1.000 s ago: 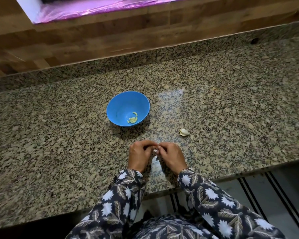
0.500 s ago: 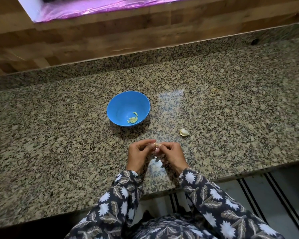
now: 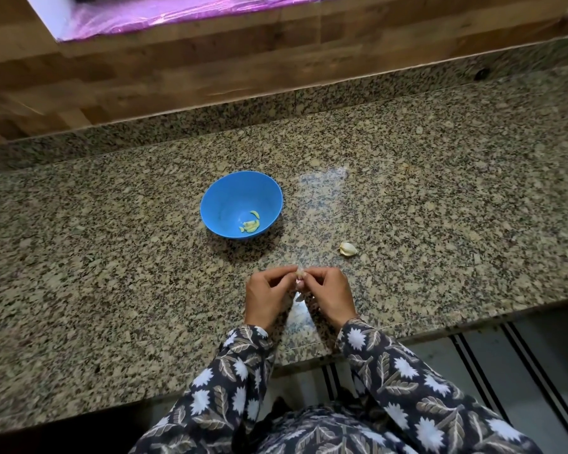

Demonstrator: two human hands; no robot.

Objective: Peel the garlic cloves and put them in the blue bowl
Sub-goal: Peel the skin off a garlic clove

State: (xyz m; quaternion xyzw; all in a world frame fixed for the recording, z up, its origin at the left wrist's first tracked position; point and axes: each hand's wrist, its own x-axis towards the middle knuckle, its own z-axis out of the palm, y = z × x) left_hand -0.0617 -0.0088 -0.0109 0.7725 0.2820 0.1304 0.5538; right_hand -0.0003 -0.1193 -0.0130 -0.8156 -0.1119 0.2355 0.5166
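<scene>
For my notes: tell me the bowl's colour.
The bowl is plain bright blue, seen best in the head view.

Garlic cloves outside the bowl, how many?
2. Loose clove on counter, right of blue bowl; held clove pinched between left hand and right hand. Hands may hide more.

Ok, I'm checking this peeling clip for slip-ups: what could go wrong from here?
The left hand and right hand pinch the held clove near the counter's front edge; if it slips, it might drop to the floor. The loose clove lies apart on the speckled counter, right of the blue bowl, and could be overlooked.
</scene>
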